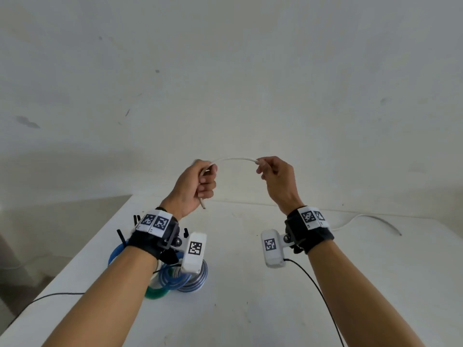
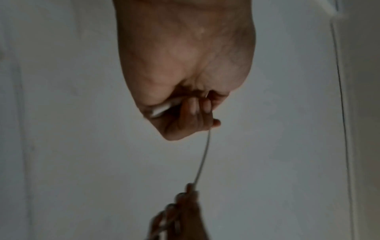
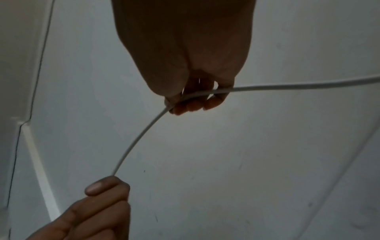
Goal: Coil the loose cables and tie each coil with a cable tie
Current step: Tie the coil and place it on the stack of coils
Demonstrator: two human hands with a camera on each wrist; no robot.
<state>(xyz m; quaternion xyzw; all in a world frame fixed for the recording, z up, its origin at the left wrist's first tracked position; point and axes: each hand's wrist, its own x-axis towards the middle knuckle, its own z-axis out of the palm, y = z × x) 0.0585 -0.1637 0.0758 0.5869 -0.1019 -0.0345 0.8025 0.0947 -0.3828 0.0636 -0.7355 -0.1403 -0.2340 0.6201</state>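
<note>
A thin white cable (image 1: 235,159) arches between both raised hands above the white table (image 1: 250,284). My left hand (image 1: 200,182) grips it in a fist, its free end (image 1: 203,204) poking out below the fist. My right hand (image 1: 271,172) pinches the cable further along; in the right wrist view the cable (image 3: 135,141) passes under the curled fingers (image 3: 193,104) and runs off to the right. In the left wrist view the cable (image 2: 202,155) stretches from my left hand (image 2: 191,116) to the right hand (image 2: 179,211). Its slack (image 1: 370,220) lies on the table's far right.
Under my left forearm lie finished coils: blue (image 1: 185,279), green (image 1: 156,293) and another blue (image 1: 116,254), with black cable ties (image 1: 121,237) beside them. Black camera leads (image 1: 318,291) trail over the table's left and right. A pale wall rises behind.
</note>
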